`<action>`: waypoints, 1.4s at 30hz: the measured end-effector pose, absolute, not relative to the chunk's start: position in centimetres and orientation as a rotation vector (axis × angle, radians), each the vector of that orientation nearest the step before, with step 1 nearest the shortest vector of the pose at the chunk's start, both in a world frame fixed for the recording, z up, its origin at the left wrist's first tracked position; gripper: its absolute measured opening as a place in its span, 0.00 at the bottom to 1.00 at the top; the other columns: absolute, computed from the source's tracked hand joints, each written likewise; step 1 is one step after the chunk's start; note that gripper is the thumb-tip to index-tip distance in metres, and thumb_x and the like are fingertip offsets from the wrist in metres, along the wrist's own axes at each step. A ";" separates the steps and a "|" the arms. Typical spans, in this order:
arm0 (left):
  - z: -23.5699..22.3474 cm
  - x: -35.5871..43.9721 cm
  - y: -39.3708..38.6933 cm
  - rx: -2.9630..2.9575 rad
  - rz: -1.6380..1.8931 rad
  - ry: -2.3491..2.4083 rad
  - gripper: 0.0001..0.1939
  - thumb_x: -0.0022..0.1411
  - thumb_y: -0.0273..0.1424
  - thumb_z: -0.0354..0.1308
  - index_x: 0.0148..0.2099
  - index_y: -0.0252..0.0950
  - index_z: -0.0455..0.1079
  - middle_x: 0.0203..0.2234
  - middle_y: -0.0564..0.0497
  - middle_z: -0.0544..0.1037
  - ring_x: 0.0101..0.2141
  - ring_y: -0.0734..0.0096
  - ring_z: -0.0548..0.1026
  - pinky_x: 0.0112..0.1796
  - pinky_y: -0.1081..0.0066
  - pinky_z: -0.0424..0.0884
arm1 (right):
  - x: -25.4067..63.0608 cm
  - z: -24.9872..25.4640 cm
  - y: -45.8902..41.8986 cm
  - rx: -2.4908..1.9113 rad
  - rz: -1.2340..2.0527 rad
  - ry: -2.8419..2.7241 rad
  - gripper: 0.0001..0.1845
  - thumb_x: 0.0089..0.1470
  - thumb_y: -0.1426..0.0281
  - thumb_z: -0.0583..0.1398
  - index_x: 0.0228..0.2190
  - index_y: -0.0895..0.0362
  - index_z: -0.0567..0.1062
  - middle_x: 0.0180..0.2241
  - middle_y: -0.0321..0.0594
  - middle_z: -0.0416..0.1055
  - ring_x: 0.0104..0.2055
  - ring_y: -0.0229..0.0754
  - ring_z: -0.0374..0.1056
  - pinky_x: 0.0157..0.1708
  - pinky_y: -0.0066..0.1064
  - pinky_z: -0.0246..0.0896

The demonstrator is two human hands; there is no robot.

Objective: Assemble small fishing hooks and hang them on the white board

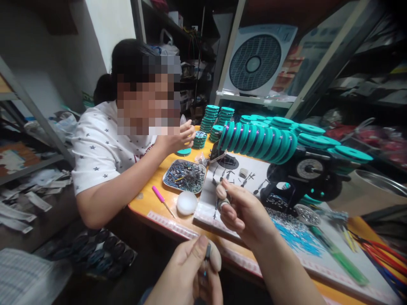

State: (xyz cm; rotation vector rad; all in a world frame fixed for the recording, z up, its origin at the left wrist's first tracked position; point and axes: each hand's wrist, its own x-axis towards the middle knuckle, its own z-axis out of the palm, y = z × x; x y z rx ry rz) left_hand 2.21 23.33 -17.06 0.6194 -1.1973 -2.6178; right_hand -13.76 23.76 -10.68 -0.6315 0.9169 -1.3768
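My left hand (193,264) is closed at the bottom middle, its thumb pressed against a finger wearing a pale finger cot. Between them is a small dark piece (207,250); a bit of blue shows below it. My right hand (238,207) is raised over the edge of a white board (203,212), fingertips pinched together, also in pale finger cots. What they hold is too small to make out. Thin black parts (246,180) lie on the board just beyond. Right of them, teal spools (259,142) sit in a row on a black winding stand (286,169).
A co-worker (104,148) sits at left, hands raised. On the orange table (143,203) are a tray of small parts (184,176), a white round container (187,203) and a pink-handled tool (158,193). Blue pieces (295,237) and a green tube (343,258) lie right.
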 end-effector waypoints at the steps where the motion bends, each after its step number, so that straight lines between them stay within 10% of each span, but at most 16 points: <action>1: -17.1 2.3 23.4 0.647 -2.604 -1.207 0.25 0.46 0.59 0.53 0.36 0.48 0.71 0.13 0.53 0.71 0.14 0.70 0.60 0.25 0.63 0.58 | -13.7 -10.7 23.8 -0.637 -1.375 0.914 0.16 0.56 0.58 0.57 0.25 0.57 0.65 0.10 0.27 0.59 0.08 0.23 0.42 0.08 0.14 0.36; 18: -17.5 2.4 24.1 0.626 -2.545 -1.023 0.21 0.55 0.54 0.53 0.26 0.43 0.68 0.11 0.55 0.65 0.13 0.72 0.65 0.20 0.71 0.60 | -13.5 -10.6 23.9 -0.688 -1.391 0.975 0.16 0.53 0.57 0.60 0.25 0.58 0.68 0.10 0.27 0.59 0.09 0.24 0.43 0.08 0.14 0.37; 25: -14.2 1.2 23.0 0.565 -1.993 -1.291 0.16 0.63 0.39 0.53 0.49 0.36 0.71 0.41 0.45 0.78 0.44 0.61 0.74 0.49 0.65 0.66 | -15.7 -7.8 24.1 -1.289 -1.198 1.354 0.23 0.57 0.56 0.56 0.40 0.62 0.78 0.11 0.27 0.55 0.12 0.26 0.47 0.11 0.19 0.36; 34: -11.3 -2.0 19.3 0.371 -2.209 -1.297 0.13 0.67 0.39 0.47 0.33 0.35 0.60 0.20 0.58 0.66 0.13 0.80 0.68 0.20 0.75 0.66 | -16.0 -4.8 24.4 -1.640 -0.939 1.464 0.23 0.60 0.58 0.53 0.27 0.60 0.78 0.20 0.35 0.70 0.22 0.30 0.62 0.25 0.22 0.55; 38: -11.6 -2.2 19.2 0.319 -2.263 -1.272 0.15 0.66 0.38 0.49 0.29 0.34 0.61 0.15 0.61 0.61 0.10 0.86 0.59 0.19 0.76 0.68 | -16.2 -5.8 23.9 -1.301 -1.122 1.311 0.18 0.57 0.59 0.57 0.35 0.61 0.78 0.13 0.28 0.58 0.13 0.25 0.48 0.13 0.19 0.38; 42: -12.5 -2.2 19.5 0.297 -2.262 -1.197 0.15 0.66 0.39 0.48 0.33 0.33 0.64 0.13 0.60 0.64 0.09 0.87 0.57 0.16 0.79 0.65 | -16.3 -7.0 22.9 -0.883 -1.193 0.840 0.17 0.62 0.60 0.49 0.39 0.56 0.72 0.18 0.33 0.70 0.07 0.22 0.43 0.10 0.17 0.33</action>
